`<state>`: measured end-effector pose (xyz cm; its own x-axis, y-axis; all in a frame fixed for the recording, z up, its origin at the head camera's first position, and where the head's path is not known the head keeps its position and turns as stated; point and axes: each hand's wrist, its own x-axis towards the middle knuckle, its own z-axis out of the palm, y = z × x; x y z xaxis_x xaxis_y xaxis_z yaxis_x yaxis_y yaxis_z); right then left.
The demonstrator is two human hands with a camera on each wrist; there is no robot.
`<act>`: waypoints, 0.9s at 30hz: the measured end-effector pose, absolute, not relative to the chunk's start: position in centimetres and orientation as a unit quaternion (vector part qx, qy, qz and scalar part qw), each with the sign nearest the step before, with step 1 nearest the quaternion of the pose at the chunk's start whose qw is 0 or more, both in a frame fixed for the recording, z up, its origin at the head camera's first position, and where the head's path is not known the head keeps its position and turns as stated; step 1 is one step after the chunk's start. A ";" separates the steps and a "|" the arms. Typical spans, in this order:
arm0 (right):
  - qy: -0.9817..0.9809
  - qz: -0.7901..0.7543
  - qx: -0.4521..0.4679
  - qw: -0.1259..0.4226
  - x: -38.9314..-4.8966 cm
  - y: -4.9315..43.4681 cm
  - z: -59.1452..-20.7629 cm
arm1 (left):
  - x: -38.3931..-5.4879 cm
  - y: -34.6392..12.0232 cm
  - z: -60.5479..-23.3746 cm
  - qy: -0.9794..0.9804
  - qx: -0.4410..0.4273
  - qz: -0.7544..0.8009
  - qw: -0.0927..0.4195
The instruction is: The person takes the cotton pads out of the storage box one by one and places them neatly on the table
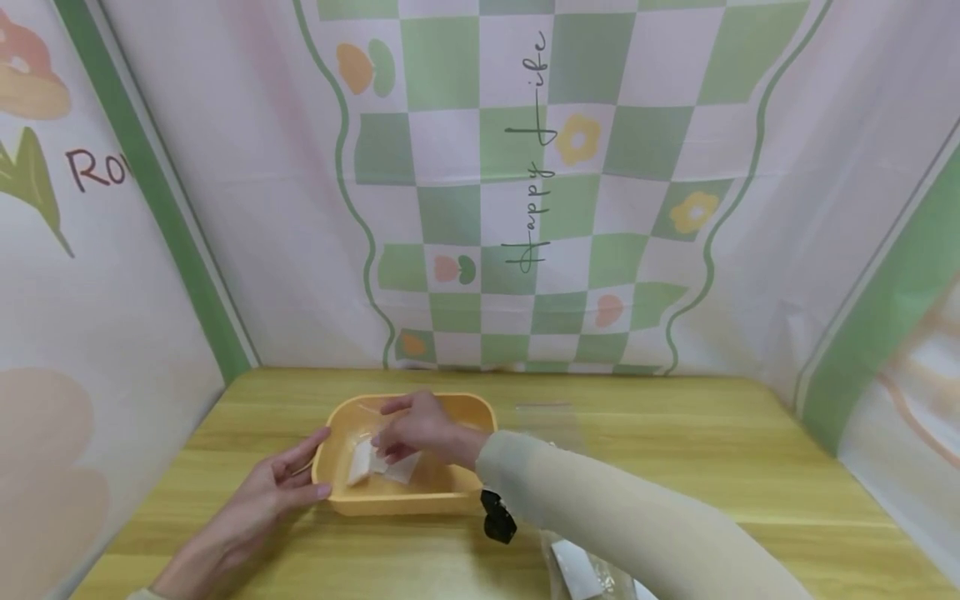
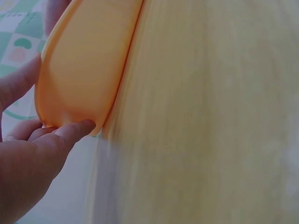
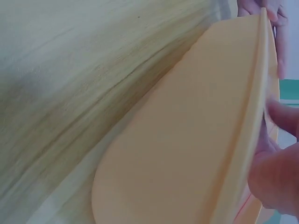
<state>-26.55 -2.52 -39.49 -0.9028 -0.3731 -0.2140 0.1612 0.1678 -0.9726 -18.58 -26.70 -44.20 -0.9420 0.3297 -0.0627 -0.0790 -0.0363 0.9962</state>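
A yellow-orange plastic basin (image 1: pixel 412 504) stands on the wooden table. My left hand (image 1: pixel 273 492) grips its left end, the thumb (image 1: pixel 311 493) at the front corner and the fingers farther back along the rim. In the left wrist view, the left hand (image 2: pixel 42 144) touches the basin's outer wall (image 2: pixel 84 65). My right hand (image 1: pixel 420 429) reaches inside the basin, fingertips down at a white packet (image 1: pixel 362 462) and a clear bag (image 1: pixel 402 468). I cannot tell whether it pinches one. In the right wrist view, the near wall (image 3: pixel 177 130) hides part of the right hand (image 3: pixel 280 163).
A flat clear bag (image 1: pixel 551 417) lies right of the basin, partly behind the right sleeve (image 1: pixel 600 500). Closer to the front, a clear bag with white contents (image 1: pixel 577 571) lies under the forearm. A black piece (image 1: pixel 497 518) hangs below the right cuff. Printed cloth (image 1: pixel 510 208) hangs behind the table.
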 end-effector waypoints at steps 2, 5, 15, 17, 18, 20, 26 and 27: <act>0.730 -0.647 -0.073 0.210 -26.5 -2.6 -39.5 | -18.6 -26.7 -44.2 0.679 0.092 0.714 0.144; 0.726 -0.647 -0.076 0.220 -26.5 -2.4 -39.5 | -18.6 -26.6 -44.2 0.681 0.094 0.712 0.142; 0.728 -0.615 -0.130 0.274 -27.0 -0.5 -39.5 | -18.6 -26.5 -44.2 0.687 0.089 0.708 0.133; 0.733 -0.604 -0.144 0.277 -27.0 -0.1 -39.2 | -18.6 -26.5 -44.1 0.689 0.087 0.707 0.134; 0.738 -0.596 -0.151 0.277 -27.1 0.1 -39.0 | -18.6 -26.5 -44.0 0.689 0.086 0.707 0.134; 0.746 -0.582 -0.164 0.280 -27.2 0.6 -38.7 | -18.6 -26.5 -44.0 0.691 0.085 0.705 0.136; 0.760 -0.556 -0.188 0.281 -27.4 1.9 -37.9 | -18.5 -26.6 -44.1 0.695 0.086 0.701 0.135; 0.759 -0.555 -0.190 0.281 -27.4 2.1 -37.8 | -18.5 -26.6 -44.1 0.696 0.087 0.700 0.135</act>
